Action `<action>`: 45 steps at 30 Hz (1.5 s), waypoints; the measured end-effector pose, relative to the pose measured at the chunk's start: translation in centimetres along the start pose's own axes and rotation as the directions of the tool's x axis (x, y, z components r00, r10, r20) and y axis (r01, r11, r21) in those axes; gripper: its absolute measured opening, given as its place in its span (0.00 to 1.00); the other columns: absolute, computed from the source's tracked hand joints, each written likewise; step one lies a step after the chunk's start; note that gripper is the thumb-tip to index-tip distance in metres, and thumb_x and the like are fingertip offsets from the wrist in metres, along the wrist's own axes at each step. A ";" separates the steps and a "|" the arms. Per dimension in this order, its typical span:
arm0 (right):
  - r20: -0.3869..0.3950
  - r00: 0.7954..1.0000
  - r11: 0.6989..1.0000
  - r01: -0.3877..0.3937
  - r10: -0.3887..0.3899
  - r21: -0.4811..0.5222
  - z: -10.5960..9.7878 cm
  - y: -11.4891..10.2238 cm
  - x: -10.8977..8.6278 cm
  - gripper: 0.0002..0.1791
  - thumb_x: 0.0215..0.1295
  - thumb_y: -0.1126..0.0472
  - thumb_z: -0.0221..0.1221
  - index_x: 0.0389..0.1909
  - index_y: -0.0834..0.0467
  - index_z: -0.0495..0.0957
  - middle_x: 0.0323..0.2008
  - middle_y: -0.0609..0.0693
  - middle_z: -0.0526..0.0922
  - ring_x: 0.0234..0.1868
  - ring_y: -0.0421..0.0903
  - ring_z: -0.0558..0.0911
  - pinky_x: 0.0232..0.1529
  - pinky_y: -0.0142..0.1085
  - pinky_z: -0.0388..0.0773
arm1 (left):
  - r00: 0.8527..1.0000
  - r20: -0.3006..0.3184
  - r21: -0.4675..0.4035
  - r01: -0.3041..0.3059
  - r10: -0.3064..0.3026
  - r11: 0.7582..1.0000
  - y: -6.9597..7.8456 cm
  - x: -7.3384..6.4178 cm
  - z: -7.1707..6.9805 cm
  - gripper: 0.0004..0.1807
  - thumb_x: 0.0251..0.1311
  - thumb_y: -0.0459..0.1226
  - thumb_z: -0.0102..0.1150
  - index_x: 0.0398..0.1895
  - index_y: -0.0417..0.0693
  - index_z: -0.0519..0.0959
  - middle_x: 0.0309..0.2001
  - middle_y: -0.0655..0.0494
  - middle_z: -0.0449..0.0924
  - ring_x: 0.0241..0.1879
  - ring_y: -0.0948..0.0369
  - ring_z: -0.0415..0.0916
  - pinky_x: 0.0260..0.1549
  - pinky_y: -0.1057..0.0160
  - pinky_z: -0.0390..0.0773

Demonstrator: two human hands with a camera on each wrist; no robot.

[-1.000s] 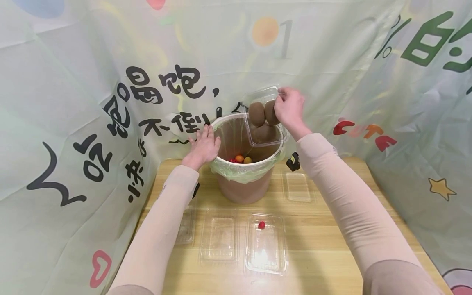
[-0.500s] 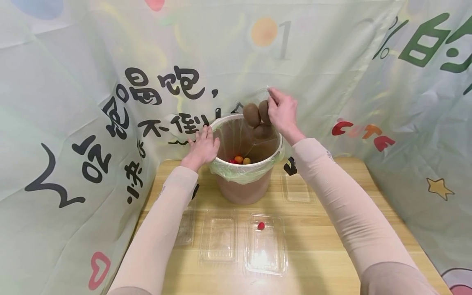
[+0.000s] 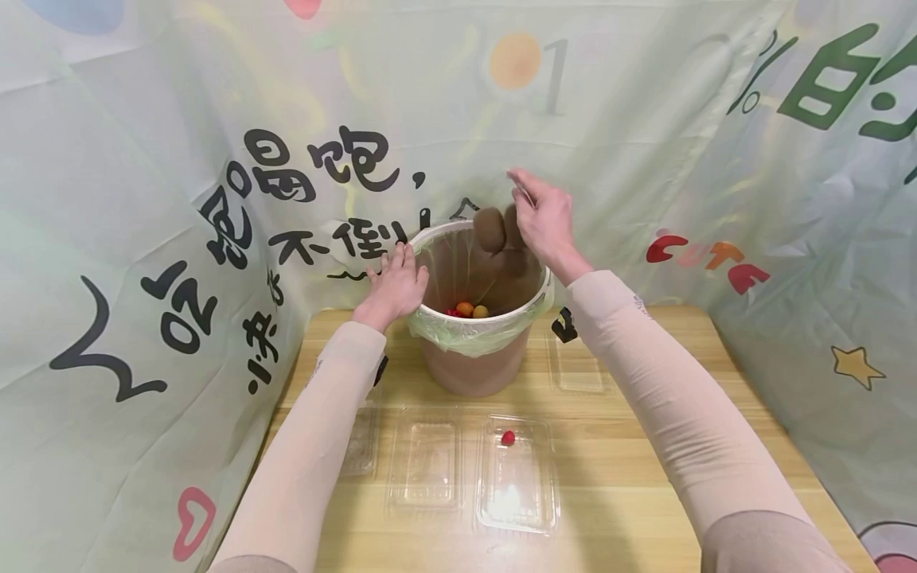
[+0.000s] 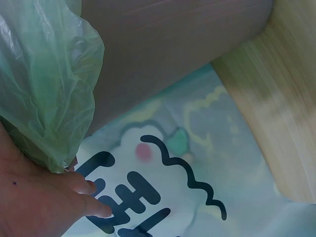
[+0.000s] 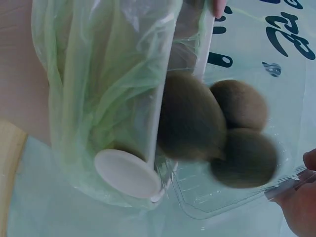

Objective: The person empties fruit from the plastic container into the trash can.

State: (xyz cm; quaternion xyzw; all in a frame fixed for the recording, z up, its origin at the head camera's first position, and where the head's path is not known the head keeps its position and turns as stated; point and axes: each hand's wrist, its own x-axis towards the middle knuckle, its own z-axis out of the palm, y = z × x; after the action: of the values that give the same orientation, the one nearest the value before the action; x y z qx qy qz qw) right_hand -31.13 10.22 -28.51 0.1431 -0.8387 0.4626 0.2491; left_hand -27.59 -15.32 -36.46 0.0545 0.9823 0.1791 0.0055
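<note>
My right hand [image 3: 547,219] pinches the edge of a clear plastic box [image 5: 200,207], tilted steeply over the bin [image 3: 473,372]. In the right wrist view three brown kiwis [image 5: 244,158] are blurred at the box's low end, and the largest overlaps the bin's opening. The head view has the kiwis [image 3: 490,231] just above the far rim, partly behind my hand. My left hand [image 3: 397,282] rests on the bin's left rim with fingers extended, against the green bag [image 4: 49,94] that lines it. Orange, yellow and red fruits [image 3: 466,309] lie at the bottom inside.
Clear plastic boxes stand on the wooden table [image 3: 616,485]: one with a single red fruit [image 3: 508,438], another box [image 3: 426,465] beside it, a third near my left sleeve. A further box [image 3: 579,366] lies right of the bin. Printed cloth [image 3: 609,159] hangs around the table.
My right hand has moved slightly left and tipped the box further, so it appears edge-on. The kiwis have shifted left and lower toward the bin's opening. My left hand stays put.
</note>
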 end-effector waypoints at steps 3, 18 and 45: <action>0.000 1.000 1.000 0.008 -0.008 0.002 0.0 0.0 0.0 0.20 0.77 0.66 0.56 0.66 0.57 0.82 0.65 0.54 0.83 0.66 0.51 0.83 0.71 0.40 0.77 | 1.000 0.002 0.002 0.001 -0.001 1.000 0.0 0.0 0.0 0.40 0.81 0.54 0.22 0.86 0.39 0.38 0.87 0.40 0.32 0.84 0.32 0.34 0.78 0.26 0.32; -0.049 0.999 1.000 0.006 -0.005 0.014 -0.5 -0.7 0.1 0.19 0.77 0.66 0.55 0.64 0.58 0.83 0.62 0.55 0.86 0.53 0.50 0.87 0.63 0.41 0.80 | 1.000 0.005 0.005 -0.007 0.007 1.000 0.0 0.0 0.0 0.41 0.81 0.54 0.21 0.86 0.37 0.38 0.87 0.39 0.32 0.84 0.32 0.34 0.78 0.25 0.32; -0.080 0.990 0.992 -0.111 0.116 0.068 -4.7 0.4 0.6 0.22 0.78 0.65 0.54 0.69 0.59 0.79 0.68 0.57 0.80 0.65 0.48 0.82 0.67 0.34 0.78 | 1.000 0.013 0.019 -0.009 0.009 1.000 -0.1 0.1 0.0 0.41 0.81 0.54 0.19 0.86 0.38 0.37 0.87 0.39 0.32 0.84 0.32 0.34 0.78 0.25 0.31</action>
State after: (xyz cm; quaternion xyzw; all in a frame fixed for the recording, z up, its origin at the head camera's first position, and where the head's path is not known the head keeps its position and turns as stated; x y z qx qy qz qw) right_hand -30.54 14.40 -26.40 0.0835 -0.8193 0.5079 0.2528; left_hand -27.70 -15.39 -36.51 0.0599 0.9836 0.1696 0.0104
